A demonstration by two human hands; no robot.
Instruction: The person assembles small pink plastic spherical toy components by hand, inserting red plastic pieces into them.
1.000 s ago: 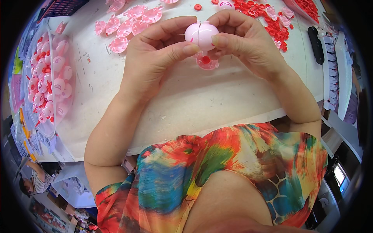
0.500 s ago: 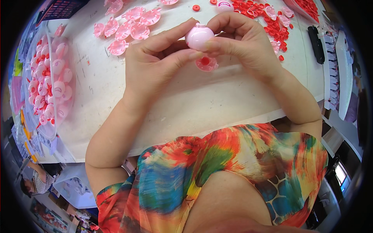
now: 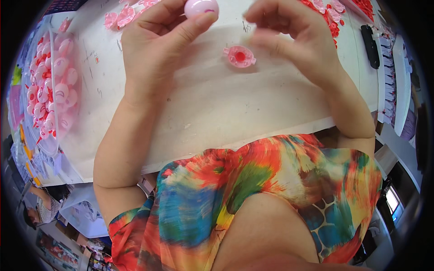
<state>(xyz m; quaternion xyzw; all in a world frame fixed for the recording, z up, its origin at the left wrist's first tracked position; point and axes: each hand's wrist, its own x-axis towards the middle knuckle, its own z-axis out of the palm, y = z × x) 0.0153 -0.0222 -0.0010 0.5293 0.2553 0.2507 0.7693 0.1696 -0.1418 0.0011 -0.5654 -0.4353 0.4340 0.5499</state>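
Pink ball (image 3: 202,7) has moved leftward with the left hand (image 3: 153,47), leaving the right hand (image 3: 300,43)

Glossy and round, the ball sits pinched between the left thumb and fingers. Slightly blurred, the right hand is released from it, fingers loosely curled. Between the hands, just nearer the body than the right thumb, a translucent pink half-shell (image 3: 239,57) with a red centre lies on the white tabletop (image 3: 203,117). Left of the left forearm stands a clear tub (image 3: 54,90) of pink balls.

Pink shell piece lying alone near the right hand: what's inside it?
A round red part shows near the middle of the pink shell piece. The red part's underside and whatever lies beneath the shell are covered.
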